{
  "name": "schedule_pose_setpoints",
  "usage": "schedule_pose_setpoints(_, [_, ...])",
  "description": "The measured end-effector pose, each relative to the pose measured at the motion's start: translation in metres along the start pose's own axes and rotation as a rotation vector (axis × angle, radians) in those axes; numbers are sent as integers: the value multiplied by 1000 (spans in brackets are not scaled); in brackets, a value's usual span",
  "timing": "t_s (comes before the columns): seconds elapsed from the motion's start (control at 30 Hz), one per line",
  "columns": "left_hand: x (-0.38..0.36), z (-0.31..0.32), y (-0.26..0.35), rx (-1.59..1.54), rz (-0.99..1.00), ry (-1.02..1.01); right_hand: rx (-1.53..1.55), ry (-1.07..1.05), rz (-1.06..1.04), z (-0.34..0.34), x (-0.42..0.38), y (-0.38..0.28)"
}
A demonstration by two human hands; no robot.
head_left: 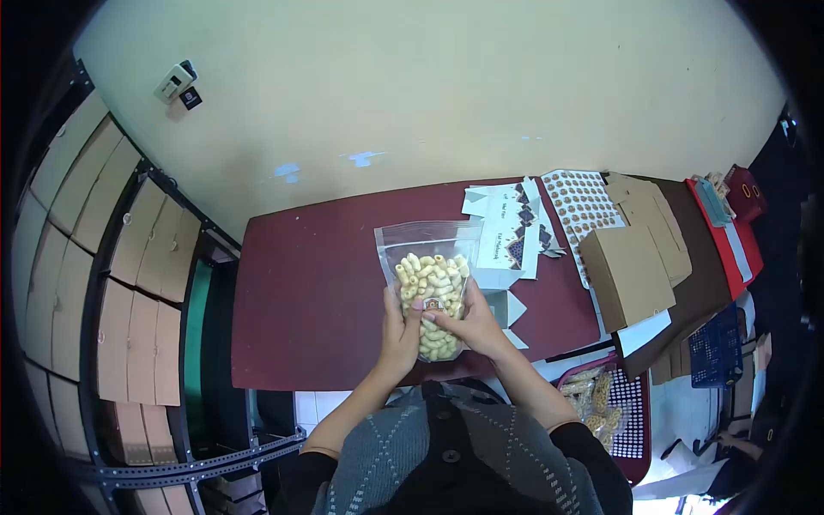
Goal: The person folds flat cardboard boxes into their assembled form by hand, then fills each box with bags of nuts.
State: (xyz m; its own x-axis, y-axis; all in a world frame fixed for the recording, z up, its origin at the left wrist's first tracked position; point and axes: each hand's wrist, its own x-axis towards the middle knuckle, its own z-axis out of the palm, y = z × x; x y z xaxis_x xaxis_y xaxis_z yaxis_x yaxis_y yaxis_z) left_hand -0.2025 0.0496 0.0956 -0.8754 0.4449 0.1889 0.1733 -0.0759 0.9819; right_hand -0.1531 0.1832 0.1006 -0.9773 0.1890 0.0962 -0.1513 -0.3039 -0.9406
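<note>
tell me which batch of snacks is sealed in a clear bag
The batch held up in both hands, the clear bag of snacks over the maroon table. The other snacks lie loose in a red perforated tray at lower right.

A single camera, worn on the person's head, looks steeply down and forward through a fisheye lens, so a black round border closes off the frame corners. The person's own chest fills the bottom centre, and both forearms rise from there to mid-frame, close under the lens. The dark red table [318,283] spans the middle, its far edge meeting a pale wall [429,86] that fills the top. Shelving [112,283] bends along the left edge; boxes [631,266] crowd the right.
</note>
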Motion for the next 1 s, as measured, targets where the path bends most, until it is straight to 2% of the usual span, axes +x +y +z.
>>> schedule_pose_setpoints(0.17, [11, 16, -15, -79, 15, -9, -59, -17, -10, -19, -2, -3])
schedule_pose_setpoints(0.23, [14, 21, -13, -106, 71, -86, 49, 96, 70, -22, -1, -8])
schedule_pose_setpoints(0.3, [16, 23, -15, -104, 55, -100, -25, 94, 63, -27, -3, -6])
schedule_pose_setpoints(0.37, [18, 23, -14, -106, 88, -133, 49, 132, 72, -26, -3, -5])
schedule_pose_setpoints(0.43, [18, 24, -19, -119, 82, -100, 52, 130, 58, -33, -1, 5])
schedule_pose_setpoints(0.5, [21, 21, -22, -132, 77, -67, 148, 186, 160, -41, 1, 11])
schedule_pose_setpoints(0.53, [25, 17, -20, -108, 58, -136, 141, 291, 102, -40, 3, 9])
schedule_pose_setpoints(0.6, [28, 13, -13, -125, -4, -261, 112, 331, 22, -46, 9, -4])
schedule_pose_setpoints(0.67, [32, 7, -13, -44, 27, -307, 131, 407, -82, -51, 14, -12])
schedule_pose_setpoints(0.7, [34, 4, -13, 35, 60, -348, 133, 408, -79, -49, 14, -17])
schedule_pose_setpoints(0.73, [41, 11, -6, 89, 310, -161, 76, 335, -81, -46, 12, -25])
schedule_pose_setpoints(0.77, [48, 11, -1, 89, 306, -159, 20, 261, -80, -42, 11, -33])
schedule_pose_setpoints(0.83, [58, 9, 6, -221, 273, -161, -86, 199, -98, -31, 8, -45])
schedule_pose_setpoints(0.87, [62, 6, 10, -282, 222, -209, -184, 187, -138, -25, 6, -49])
schedule_pose_setpoints(0.9, [63, 5, 15, -283, 221, -207, -283, 176, -179, -21, 5, -51])
schedule_pose_setpoints(1.0, [58, 6, 37, -285, 184, -212, -252, 174, -112, -17, 0, -60])
